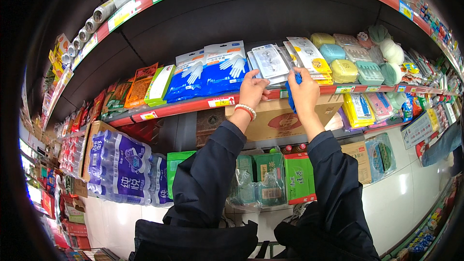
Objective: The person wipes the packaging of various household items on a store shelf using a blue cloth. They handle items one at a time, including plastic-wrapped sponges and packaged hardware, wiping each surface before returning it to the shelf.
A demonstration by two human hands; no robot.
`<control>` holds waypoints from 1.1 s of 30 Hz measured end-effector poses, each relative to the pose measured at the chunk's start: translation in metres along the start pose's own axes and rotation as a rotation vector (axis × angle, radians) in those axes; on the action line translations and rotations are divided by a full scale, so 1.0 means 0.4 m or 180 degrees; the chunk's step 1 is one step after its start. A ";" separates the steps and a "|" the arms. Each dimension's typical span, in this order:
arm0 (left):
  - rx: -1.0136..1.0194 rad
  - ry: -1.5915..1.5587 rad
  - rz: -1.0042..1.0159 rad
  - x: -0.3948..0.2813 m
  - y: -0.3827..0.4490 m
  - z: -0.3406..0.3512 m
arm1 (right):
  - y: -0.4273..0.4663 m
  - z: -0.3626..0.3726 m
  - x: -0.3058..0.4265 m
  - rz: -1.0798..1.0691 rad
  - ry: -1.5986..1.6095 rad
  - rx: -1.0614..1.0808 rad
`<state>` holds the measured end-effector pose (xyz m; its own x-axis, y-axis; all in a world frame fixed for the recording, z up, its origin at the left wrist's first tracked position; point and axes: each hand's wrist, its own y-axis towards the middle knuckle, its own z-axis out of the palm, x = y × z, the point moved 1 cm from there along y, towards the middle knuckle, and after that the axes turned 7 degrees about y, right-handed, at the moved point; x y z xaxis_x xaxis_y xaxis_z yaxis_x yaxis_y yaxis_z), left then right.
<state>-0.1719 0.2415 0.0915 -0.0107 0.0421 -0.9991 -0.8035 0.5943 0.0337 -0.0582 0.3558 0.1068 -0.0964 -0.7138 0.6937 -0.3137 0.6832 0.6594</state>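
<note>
My right hand grips a crumpled blue cloth, part of which hangs below the fingers at the shelf's front edge. A stack of carded blister packs lies just behind both hands; the top card holds small round fittings. Near the front left corner of that stack is my left hand, its fingers loosely bent and apart, with nothing seen in them. Whether its fingertips touch the cards is unclear. Blue bags of disposable gloves lie left of the stack, and white-and-yellow carded packs lie to its right.
Soap boxes fill the shelf further right. A red-edged shelf with price tags overhangs above. Below stand a cardboard carton, wrapped water bottles and green drink packs. Another person's leg shows at far right.
</note>
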 end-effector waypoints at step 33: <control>0.1140 -0.0616 -0.0047 0.008 -0.177 0.161 | -0.292 -0.150 0.051 -0.0557 0.0624 0.0053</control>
<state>-0.0766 0.2512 0.0878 0.1390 0.1616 -0.9770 -0.5443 0.8367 0.0609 0.0332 0.2707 0.0612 0.1449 -0.7763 0.6135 -0.3250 0.5483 0.7706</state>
